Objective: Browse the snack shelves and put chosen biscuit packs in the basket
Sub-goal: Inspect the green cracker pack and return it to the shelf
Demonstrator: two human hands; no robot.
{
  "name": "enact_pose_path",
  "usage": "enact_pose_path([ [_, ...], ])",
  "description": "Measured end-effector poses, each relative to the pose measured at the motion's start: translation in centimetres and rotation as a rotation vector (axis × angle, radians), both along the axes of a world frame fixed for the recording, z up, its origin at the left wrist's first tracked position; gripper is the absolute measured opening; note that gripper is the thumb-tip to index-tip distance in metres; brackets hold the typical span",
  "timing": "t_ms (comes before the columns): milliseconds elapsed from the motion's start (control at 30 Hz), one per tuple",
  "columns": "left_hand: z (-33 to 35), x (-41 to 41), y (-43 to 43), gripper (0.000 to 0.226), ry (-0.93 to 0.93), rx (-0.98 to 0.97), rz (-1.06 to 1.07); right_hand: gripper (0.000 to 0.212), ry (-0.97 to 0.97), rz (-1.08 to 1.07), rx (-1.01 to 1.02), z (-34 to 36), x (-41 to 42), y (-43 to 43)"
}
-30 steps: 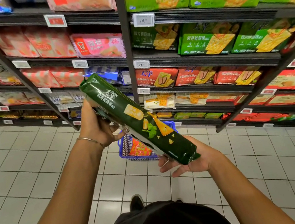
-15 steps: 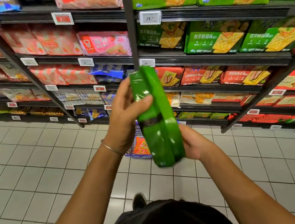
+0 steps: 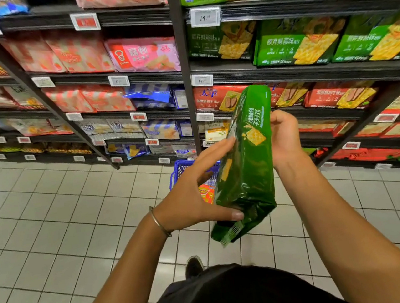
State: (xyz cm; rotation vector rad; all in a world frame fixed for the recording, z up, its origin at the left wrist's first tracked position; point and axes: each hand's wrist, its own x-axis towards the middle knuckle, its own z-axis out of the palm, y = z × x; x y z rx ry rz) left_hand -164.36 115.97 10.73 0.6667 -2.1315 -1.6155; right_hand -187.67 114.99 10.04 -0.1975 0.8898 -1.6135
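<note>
Two grips on one green biscuit pack [image 3: 251, 175]

Both of our hands hold the pack, which stands nearly upright in the air in front of the shelves [image 3: 285, 77], with its crimped end nearest us. Our left hand [image 3: 189, 202] grips the lower part: the thumb presses on the near face and the fingers reach up along the left edge. Our right hand [image 3: 284, 136] clasps the upper right edge, but we cannot see how far its fingers wrap behind the pack. A thin bangle [image 3: 159, 222] circles the left wrist.

Just beyond the left hand, the blue basket [image 3: 180, 169] sits on the tiled floor [image 3: 52, 218], mostly hidden by hand and pack. An orange packet [image 3: 206, 193] shows inside it, too covered for us to read. The shelves carry green, red and pink packs. Their top row is cut off by the frame, and the far left bays are blurred. One shoe tip [image 3: 193, 265] shows near us, above dark clothing.
</note>
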Motion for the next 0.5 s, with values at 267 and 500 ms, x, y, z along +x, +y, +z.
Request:
enact_pose_path([
  [267, 0.2, -0.3, -0.5, 0.112, 0.020, 0.038, -0.023, 0.034, -0.029, 0.037, -0.009, -0.5, -1.0, -0.2],
  [500, 0.5, 1.0, -1.0, 0.077, 0.309, 0.450, 0.039, 0.023, 0.320, 0.150, 0.104, -0.9, -2.8, -0.8],
])
